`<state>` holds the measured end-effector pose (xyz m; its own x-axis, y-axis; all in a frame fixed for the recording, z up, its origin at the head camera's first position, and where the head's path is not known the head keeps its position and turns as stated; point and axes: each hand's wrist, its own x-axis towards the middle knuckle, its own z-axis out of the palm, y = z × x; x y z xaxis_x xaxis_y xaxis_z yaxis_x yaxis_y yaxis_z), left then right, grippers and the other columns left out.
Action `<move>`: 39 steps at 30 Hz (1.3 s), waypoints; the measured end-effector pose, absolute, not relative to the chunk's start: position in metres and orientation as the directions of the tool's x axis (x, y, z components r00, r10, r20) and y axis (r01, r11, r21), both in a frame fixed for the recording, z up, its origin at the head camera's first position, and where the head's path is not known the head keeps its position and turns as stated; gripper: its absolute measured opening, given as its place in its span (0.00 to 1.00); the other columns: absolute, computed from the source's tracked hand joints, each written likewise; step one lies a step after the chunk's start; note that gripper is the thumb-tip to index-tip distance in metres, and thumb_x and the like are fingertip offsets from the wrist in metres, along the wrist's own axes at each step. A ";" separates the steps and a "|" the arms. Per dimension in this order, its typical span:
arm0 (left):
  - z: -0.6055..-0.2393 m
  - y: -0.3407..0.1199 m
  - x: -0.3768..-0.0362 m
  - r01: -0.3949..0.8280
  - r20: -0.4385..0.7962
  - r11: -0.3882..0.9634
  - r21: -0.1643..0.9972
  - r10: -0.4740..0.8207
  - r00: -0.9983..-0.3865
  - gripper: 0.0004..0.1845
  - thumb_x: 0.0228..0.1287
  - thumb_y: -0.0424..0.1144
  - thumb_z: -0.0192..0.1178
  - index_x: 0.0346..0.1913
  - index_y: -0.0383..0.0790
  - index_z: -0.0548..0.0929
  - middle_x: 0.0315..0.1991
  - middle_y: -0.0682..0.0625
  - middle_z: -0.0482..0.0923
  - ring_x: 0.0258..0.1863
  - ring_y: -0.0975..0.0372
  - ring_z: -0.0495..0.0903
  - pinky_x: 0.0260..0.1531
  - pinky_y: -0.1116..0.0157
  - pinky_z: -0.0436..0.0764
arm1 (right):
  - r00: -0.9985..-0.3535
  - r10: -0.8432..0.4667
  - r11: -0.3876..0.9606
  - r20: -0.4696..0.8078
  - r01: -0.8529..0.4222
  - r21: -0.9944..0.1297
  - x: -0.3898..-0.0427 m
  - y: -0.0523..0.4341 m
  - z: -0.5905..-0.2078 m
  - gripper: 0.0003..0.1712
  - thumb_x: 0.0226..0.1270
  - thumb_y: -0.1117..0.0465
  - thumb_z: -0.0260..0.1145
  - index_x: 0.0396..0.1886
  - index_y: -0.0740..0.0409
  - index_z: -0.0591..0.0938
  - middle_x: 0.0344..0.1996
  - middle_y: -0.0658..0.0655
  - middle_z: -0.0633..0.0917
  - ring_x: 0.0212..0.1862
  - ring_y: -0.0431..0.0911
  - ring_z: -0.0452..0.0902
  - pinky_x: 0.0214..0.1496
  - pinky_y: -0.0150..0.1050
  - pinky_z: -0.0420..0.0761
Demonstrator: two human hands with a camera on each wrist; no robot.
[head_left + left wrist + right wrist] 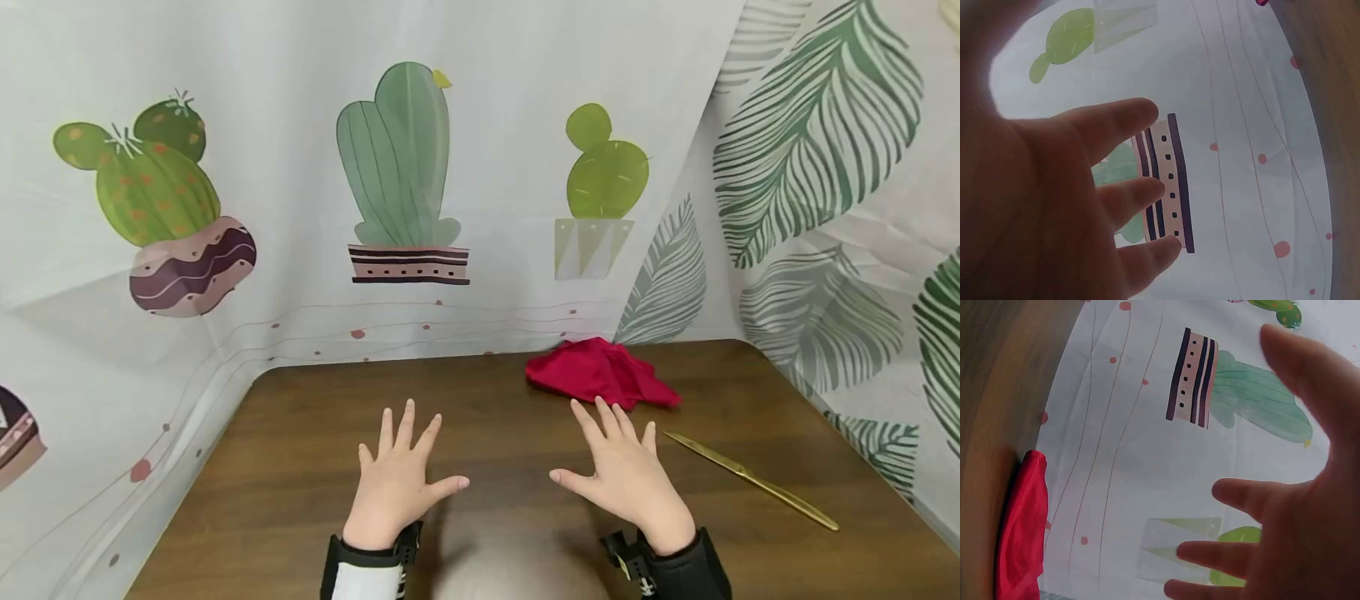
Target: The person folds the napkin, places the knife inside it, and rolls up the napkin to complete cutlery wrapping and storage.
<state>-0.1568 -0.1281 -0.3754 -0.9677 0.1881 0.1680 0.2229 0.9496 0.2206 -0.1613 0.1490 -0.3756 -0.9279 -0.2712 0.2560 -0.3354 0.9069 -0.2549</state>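
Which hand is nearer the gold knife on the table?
The right hand: the gold knife lies just to its right, untouched. The left hand hovers open farther left, beyond the right hand.

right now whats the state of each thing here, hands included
left hand: open, fingers spread, holding nothing
right hand: open, fingers spread, holding nothing
red cloth: crumpled, lying on the table
gold knife: lying flat, untouched

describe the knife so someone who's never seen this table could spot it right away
On the brown wooden table, look to the near right, just past the right hand. The knife lies flat there at a slant. It is thin and gold, unlike the crumpled red cloth behind it.
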 end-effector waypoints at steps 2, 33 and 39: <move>-0.374 -0.127 -0.157 0.245 0.209 0.947 0.209 0.202 -0.957 0.44 0.44 0.68 0.54 0.63 0.46 0.65 0.66 0.38 0.48 0.64 0.43 0.44 0.47 0.34 0.53 | -0.910 -0.274 0.904 0.312 -0.355 -0.239 -0.163 0.149 -0.376 0.48 0.47 0.32 0.59 0.64 0.54 0.62 0.60 0.66 0.64 0.58 0.62 0.60 0.50 0.70 0.50; -0.382 -0.092 -0.183 0.490 0.556 0.864 0.115 0.353 -0.753 0.07 0.51 0.38 0.62 0.29 0.37 0.78 0.24 0.49 0.74 0.23 0.58 0.76 0.18 0.64 0.74 | -0.717 -0.175 0.901 0.674 -0.393 -0.184 -0.184 0.166 -0.372 0.11 0.47 0.63 0.67 0.34 0.59 0.81 0.29 0.55 0.82 0.24 0.50 0.77 0.18 0.43 0.72; -0.384 -0.061 -0.218 0.566 0.528 0.815 0.125 0.429 -0.733 0.11 0.52 0.29 0.59 0.18 0.42 0.71 0.16 0.53 0.68 0.16 0.61 0.73 0.15 0.66 0.70 | -0.711 -0.069 0.920 0.700 -0.316 -0.230 -0.211 0.208 -0.366 0.06 0.49 0.68 0.63 0.30 0.63 0.80 0.25 0.59 0.80 0.23 0.57 0.76 0.20 0.51 0.72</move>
